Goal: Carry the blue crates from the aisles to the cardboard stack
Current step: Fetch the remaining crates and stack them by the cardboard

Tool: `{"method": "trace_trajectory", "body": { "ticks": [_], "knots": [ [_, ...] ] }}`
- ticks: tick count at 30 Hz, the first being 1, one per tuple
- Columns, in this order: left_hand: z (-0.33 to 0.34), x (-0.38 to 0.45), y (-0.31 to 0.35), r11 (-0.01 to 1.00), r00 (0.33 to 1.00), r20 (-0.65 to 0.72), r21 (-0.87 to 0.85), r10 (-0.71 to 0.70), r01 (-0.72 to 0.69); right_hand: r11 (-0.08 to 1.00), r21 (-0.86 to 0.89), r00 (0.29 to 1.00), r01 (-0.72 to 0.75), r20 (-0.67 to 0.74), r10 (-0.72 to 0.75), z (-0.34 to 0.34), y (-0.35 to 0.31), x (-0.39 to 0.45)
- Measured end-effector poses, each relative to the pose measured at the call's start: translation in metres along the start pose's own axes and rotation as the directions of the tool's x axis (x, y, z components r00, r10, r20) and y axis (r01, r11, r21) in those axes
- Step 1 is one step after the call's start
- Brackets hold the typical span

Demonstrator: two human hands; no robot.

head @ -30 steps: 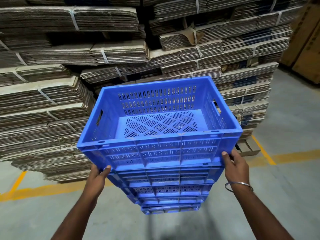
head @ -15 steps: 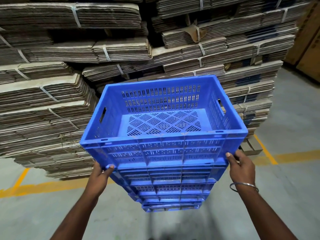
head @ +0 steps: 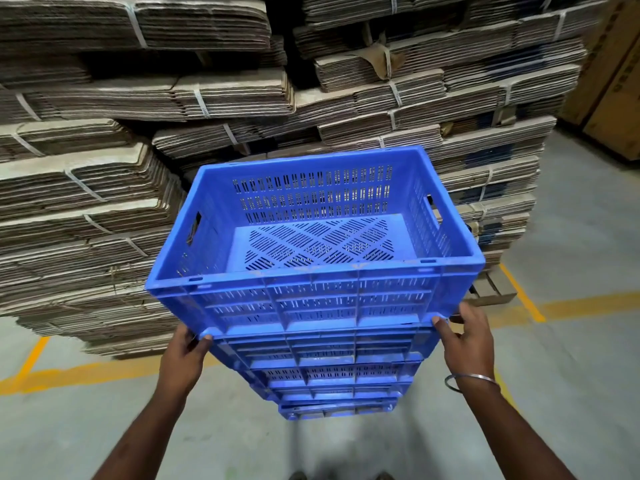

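A stack of several blue slotted crates (head: 332,375) stands on the floor right in front of the strapped cardboard stack (head: 104,209). The top blue crate (head: 311,296) is empty and sits a little wider than the crates below it. My left hand (head: 183,351) grips its lower near-left corner, thumb on the near face. My right hand (head: 467,337), with a metal bangle on the wrist, grips the lower near-right corner. The fingers of both hands are hidden behind and under the crate.
Bundles of flattened cardboard fill the whole background, leaning forward at the left. A wooden pallet corner (head: 491,292) shows at the right under the bundles. Yellow floor lines (head: 571,303) run across the grey concrete. Brown cartons (head: 616,81) stand at the far right.
The top crate and both hands have stayed almost where they were. My view has drifted slightly, with the crate a touch further right.
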State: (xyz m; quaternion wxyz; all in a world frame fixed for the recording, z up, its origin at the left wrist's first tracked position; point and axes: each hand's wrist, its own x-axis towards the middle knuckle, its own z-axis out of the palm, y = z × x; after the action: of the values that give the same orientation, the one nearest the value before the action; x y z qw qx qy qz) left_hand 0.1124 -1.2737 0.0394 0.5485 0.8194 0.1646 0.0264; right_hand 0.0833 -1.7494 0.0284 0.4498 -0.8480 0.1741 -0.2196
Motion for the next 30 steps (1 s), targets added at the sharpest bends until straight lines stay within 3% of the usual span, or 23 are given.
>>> {"method": "trace_trajectory", "body": {
  "ticks": [8,17,30],
  "knots": [
    [0.015,-0.009,0.0,0.999,0.997,-0.08,0.036,-0.002,0.005,0.992,0.114,0.996,-0.062,0.067,0.054,-0.002,0.0,0.009],
    [0.015,-0.015,-0.004,1.0,0.996,-0.094,0.019,0.003,-0.002,1.0,0.016,0.999,-0.017,0.037,0.016,-0.003,0.004,0.006],
    [0.021,-0.021,-0.003,0.997,0.99,-0.119,-0.037,-0.071,0.067,0.991,0.126,0.996,-0.034,0.086,0.023,-0.008,0.006,-0.001]
  ]
}}
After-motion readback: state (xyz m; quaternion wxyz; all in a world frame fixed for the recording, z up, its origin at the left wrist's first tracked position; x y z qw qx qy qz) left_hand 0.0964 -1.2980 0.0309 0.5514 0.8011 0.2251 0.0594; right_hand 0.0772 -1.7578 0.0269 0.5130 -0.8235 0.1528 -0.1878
